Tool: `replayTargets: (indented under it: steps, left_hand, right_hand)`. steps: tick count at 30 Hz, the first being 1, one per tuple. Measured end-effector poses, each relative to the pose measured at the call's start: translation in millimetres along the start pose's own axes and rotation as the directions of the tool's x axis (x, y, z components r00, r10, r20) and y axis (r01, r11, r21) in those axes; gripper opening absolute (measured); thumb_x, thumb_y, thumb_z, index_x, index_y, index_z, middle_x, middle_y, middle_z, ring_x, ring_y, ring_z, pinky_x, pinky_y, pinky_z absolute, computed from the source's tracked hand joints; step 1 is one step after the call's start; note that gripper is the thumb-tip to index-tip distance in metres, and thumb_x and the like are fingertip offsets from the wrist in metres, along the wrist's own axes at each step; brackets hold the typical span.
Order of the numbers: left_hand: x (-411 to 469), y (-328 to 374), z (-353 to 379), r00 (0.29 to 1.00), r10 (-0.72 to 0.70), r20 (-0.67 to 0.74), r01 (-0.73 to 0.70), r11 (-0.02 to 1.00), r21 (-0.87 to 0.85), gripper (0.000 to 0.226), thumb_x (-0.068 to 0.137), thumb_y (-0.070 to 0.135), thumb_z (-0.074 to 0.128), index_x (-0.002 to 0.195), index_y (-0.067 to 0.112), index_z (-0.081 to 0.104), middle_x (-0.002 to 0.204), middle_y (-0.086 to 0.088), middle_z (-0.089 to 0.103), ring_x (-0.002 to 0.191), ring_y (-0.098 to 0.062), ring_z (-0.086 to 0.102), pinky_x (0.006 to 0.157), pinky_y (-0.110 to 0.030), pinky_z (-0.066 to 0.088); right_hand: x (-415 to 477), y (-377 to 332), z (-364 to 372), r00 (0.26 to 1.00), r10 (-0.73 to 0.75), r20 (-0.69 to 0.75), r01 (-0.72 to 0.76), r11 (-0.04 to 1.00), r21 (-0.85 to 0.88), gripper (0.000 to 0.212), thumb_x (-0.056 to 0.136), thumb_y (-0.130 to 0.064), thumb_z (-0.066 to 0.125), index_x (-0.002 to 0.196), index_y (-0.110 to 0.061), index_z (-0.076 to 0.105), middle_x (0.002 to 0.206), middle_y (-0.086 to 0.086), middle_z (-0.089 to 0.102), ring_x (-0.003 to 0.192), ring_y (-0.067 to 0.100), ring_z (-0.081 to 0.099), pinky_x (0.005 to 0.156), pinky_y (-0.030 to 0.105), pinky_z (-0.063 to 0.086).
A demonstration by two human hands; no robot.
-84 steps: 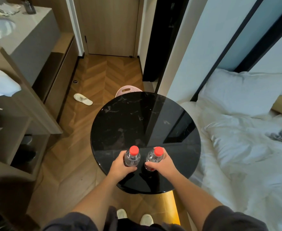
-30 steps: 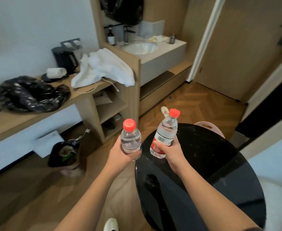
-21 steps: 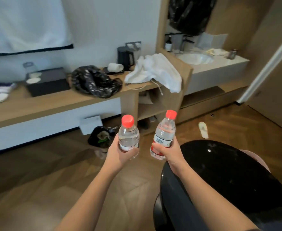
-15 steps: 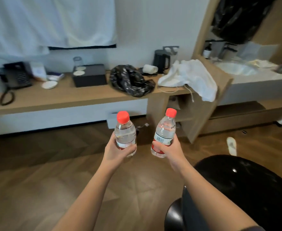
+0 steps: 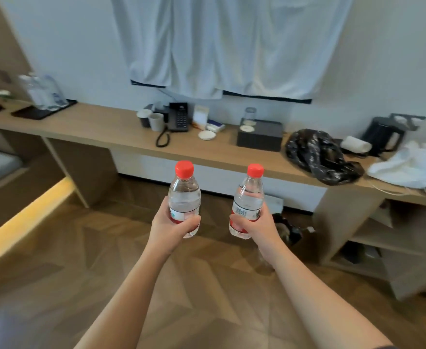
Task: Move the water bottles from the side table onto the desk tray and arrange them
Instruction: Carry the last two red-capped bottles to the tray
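My left hand (image 5: pixel 173 227) grips a clear water bottle with a red cap (image 5: pixel 184 192) upright in front of me. My right hand (image 5: pixel 258 226) grips a second red-capped water bottle (image 5: pixel 248 197), also upright. Both are held in the air above the wooden floor, apart from each other. A long wooden desk (image 5: pixel 101 127) runs along the wall ahead. At its far left lies a flat black tray (image 5: pixel 34 112) with several blue-labelled bottles (image 5: pixel 45 90) standing at its back.
On the desk sit paper cups (image 5: pixel 151 119), a black phone (image 5: pixel 178 117), a black box (image 5: pixel 260 134), a crumpled black bag (image 5: pixel 317 156), a kettle (image 5: pixel 382 134) and white cloth (image 5: pixel 413 165). White cloth (image 5: pixel 219 46) hangs on the wall. A bed edge (image 5: pixel 18 212) is at the left.
The view has swung left from the round black side table to the desk. Both bottles were lifted off the side table and stay in my hands.
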State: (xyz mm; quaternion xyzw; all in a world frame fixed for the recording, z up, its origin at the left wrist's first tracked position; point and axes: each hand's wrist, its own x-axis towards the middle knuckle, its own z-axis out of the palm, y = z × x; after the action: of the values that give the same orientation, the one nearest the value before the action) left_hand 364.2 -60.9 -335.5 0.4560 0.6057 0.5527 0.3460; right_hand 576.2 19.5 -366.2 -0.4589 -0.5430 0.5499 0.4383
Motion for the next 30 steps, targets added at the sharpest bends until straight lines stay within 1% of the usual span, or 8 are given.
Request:
replayTargets:
  steps: [3,8,13,17,20,25,27,30]
  left_hand:
    - [1.5,6.5,-43.7,0.992,0.016,-0.124,-0.011,0.999,0.036,0.047,0.070,0.025,0.083,0.103,0.042,0.055,0.093,0.012,0.067,0.088,-0.004,0.066,0.065,-0.018,0.055]
    - [-1.1,35.1,-99.6,0.942,0.071,-0.328,-0.046,0.996,0.083,0.045,0.073,0.030,0.082,0.103,0.043,0.051,0.100,0.014,0.065,0.092,-0.006,0.065,0.064,-0.014,0.051]
    - [2.4,81.1,-145.4,0.867,0.162,-0.471,-0.109,0.985,0.137,0.053,0.069,0.039,0.082,0.114,0.038,0.055,0.100,0.015,0.068,0.091,-0.004,0.066,0.068,-0.016,0.052]
    - [9.6,123.5,-173.2,0.802,0.197,-0.564,-0.127,0.979,0.161,0.043,0.067,0.036,0.083,0.100,0.043,0.057,0.089,0.024,0.069,0.083,0.007,0.065,0.057,-0.010,0.049]
    - [12.9,153.7,-186.0,0.762,0.222,-0.608,-0.147,0.974,0.171,0.041,0.067,0.034,0.083,0.095,0.044,0.055,0.084,0.029,0.067,0.077,0.011,0.064,0.052,-0.007,0.046]
    - [10.4,197.1,-201.8,0.713,0.265,-0.649,-0.201,0.964,0.172,0.047,0.069,0.032,0.083,0.108,0.038,0.057,0.095,0.016,0.068,0.087,-0.002,0.064,0.062,-0.013,0.048]
    - [8.9,210.7,-209.3,0.696,0.280,-0.661,-0.217,0.960,0.177,0.051,0.071,0.027,0.082,0.116,0.029,0.057,0.102,0.008,0.068,0.094,-0.009,0.064,0.072,-0.023,0.051]
    - [6.3,221.3,-218.9,0.692,0.286,-0.663,-0.239,0.957,0.165,0.046,0.073,0.023,0.081,0.111,0.031,0.056,0.102,0.007,0.067,0.096,-0.011,0.063,0.078,-0.029,0.051]
  right_hand:
    - [15.6,-13.9,46.7,0.993,-0.040,0.112,0.042,0.999,-0.017,0.054,0.070,-0.024,0.086,0.111,-0.039,0.054,0.095,-0.021,0.070,0.089,-0.002,0.067,0.065,0.011,0.052]
    - [40.0,-51.9,110.6,0.949,-0.114,0.294,0.112,0.993,0.021,0.061,0.067,-0.030,0.086,0.119,-0.031,0.055,0.108,-0.005,0.069,0.097,0.010,0.068,0.076,0.022,0.053]
    - [62.2,-112.2,160.7,0.850,-0.274,0.450,0.255,0.961,0.103,0.059,0.069,-0.026,0.082,0.121,-0.024,0.055,0.105,0.001,0.070,0.095,0.016,0.068,0.076,0.026,0.054]
    - [76.0,-166.1,194.4,0.754,-0.431,0.496,0.404,0.899,0.167,0.047,0.068,-0.027,0.084,0.107,-0.039,0.060,0.096,-0.007,0.071,0.088,0.010,0.069,0.072,0.020,0.054]
    - [84.3,-198.5,214.8,0.702,-0.507,0.500,0.480,0.856,0.195,0.046,0.066,-0.035,0.084,0.105,-0.040,0.059,0.095,-0.008,0.071,0.088,0.009,0.069,0.074,0.023,0.055]
    - [93.5,-243.3,243.4,0.633,-0.519,0.574,0.455,0.850,0.266,0.065,0.065,-0.033,0.085,0.121,-0.028,0.052,0.106,-0.003,0.067,0.099,0.012,0.066,0.081,0.026,0.057]
    - [94.5,-259.0,253.3,0.608,-0.536,0.586,0.466,0.838,0.282,0.062,0.071,-0.024,0.085,0.124,-0.024,0.051,0.109,0.000,0.066,0.101,0.013,0.065,0.081,0.026,0.057]
    - [93.3,-274.1,266.4,0.593,-0.547,0.591,0.463,0.832,0.306,0.059,0.076,-0.016,0.082,0.126,-0.022,0.051,0.112,0.002,0.064,0.104,0.016,0.063,0.082,0.025,0.055]
